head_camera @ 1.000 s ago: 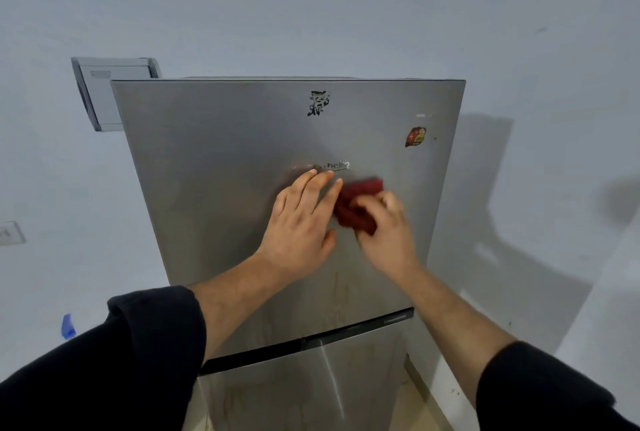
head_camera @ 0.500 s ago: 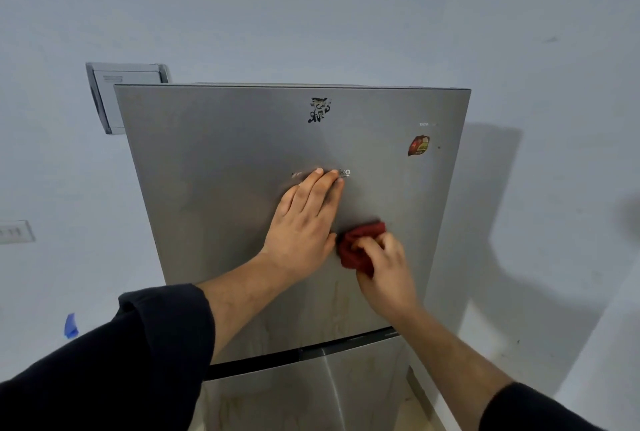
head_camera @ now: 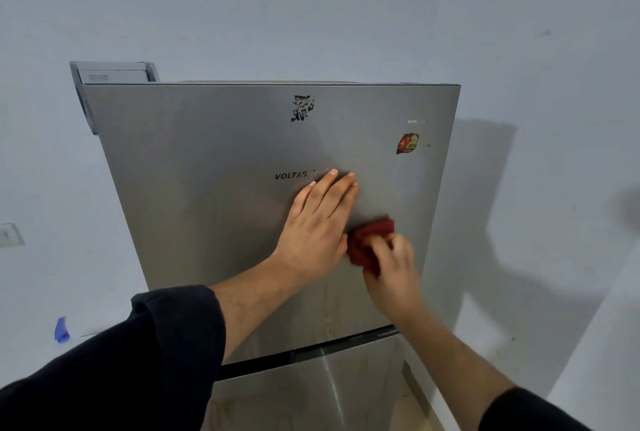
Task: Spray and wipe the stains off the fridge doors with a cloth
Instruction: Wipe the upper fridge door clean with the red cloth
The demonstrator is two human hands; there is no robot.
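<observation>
1. Steel upper fridge door [head_camera: 207,188] fills the view, brownish streaks low down near the seam.
2. Left hand [head_camera: 317,229] lies flat on it, fingers stretched out, holding nothing.
3. Right hand [head_camera: 393,267], blurred, fingers bunched around the red cloth [head_camera: 369,240], pressing it against the door just beside the left hand.

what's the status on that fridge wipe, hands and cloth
Left hand flat on upper door. Right hand grips red cloth, wiping. Nothing in the way.
</observation>
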